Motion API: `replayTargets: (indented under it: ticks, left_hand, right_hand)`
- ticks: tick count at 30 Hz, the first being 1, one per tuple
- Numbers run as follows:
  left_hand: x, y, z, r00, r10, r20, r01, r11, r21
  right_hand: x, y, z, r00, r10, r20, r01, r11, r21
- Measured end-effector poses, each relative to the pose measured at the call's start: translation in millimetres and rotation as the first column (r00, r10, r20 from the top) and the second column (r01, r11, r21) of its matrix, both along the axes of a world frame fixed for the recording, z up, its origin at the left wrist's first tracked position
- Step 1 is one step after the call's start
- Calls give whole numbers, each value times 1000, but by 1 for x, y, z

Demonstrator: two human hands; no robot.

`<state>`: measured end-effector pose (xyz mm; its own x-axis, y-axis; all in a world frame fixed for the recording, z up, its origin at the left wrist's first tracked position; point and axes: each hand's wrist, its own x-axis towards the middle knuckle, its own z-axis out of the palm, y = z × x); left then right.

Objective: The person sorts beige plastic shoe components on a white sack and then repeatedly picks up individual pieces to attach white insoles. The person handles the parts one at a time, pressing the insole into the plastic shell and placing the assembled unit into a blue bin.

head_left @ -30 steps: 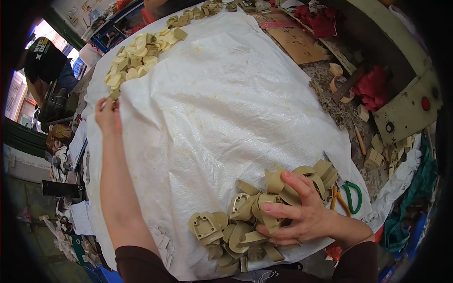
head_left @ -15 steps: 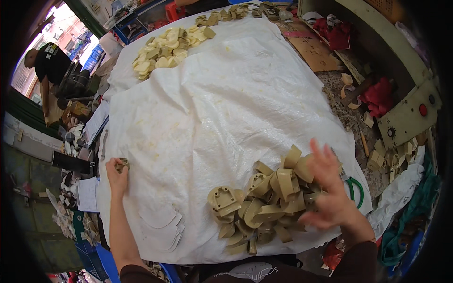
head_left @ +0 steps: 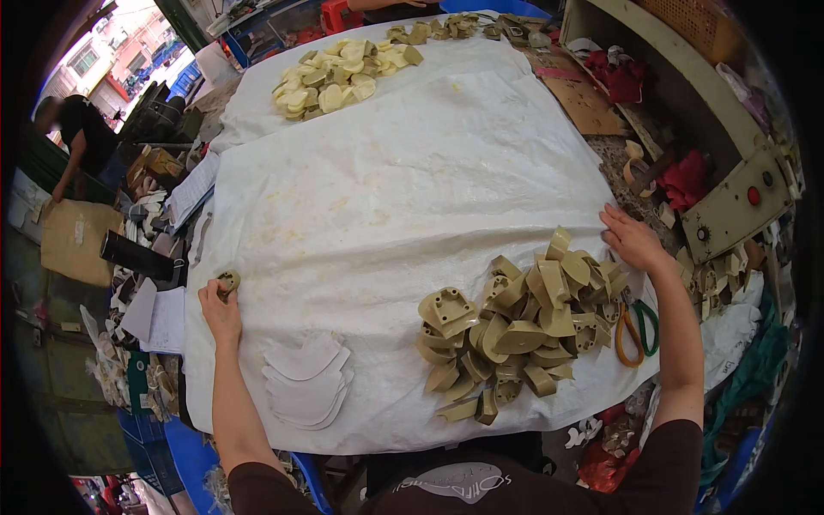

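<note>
My left hand (head_left: 221, 316) is closed around an olive plastic piece (head_left: 228, 281) with holes in it, at the left edge of the white sheet (head_left: 360, 197). My right hand (head_left: 637, 240) lies on the sheet's right edge, fingers stretched out and nothing seen in them. Nearer to me than that hand is a heap of olive, heel-shaped plastic pieces (head_left: 522, 322), several showing holes. Scissors (head_left: 645, 330) with green and orange handles lie right of the heap, their blades hidden. Closer to my left forearm rests a stack of thin white curved cut-outs (head_left: 305, 384).
Pale yellow and olive pieces (head_left: 339, 77) are heaped at the sheet's far end. A greenish metal machine (head_left: 738, 202) with a red button stands on the right. Papers (head_left: 161, 319) and a black cylinder (head_left: 136, 256) lie at the left. A person (head_left: 81, 137) holds a brown board (head_left: 79, 243).
My right hand has swung from above the olive heap up to the sheet's right edge. My left hand stays on its piece. The person at far left has shifted, with the brown board now lower.
</note>
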<state>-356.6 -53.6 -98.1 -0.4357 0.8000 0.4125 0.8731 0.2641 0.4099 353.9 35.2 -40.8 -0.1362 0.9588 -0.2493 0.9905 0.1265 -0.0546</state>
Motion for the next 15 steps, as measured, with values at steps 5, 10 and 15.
replayTargets:
  ticks: [5,10,15]
  left_hand:
    - [-14,7,-10,998,55,-43,-53,998,46]
    - [-18,11,-1,999,-11,44,7,998,69]
    - [-8,-1,22,993,-71,90,53,981,188]
  right_hand:
    - [-14,-4,-3,995,-101,21,100,995,19]
    - [6,-2,-23,983,13,-185,32,971,238]
    - [-2,-7,-9,893,3,-450,114,966,232]
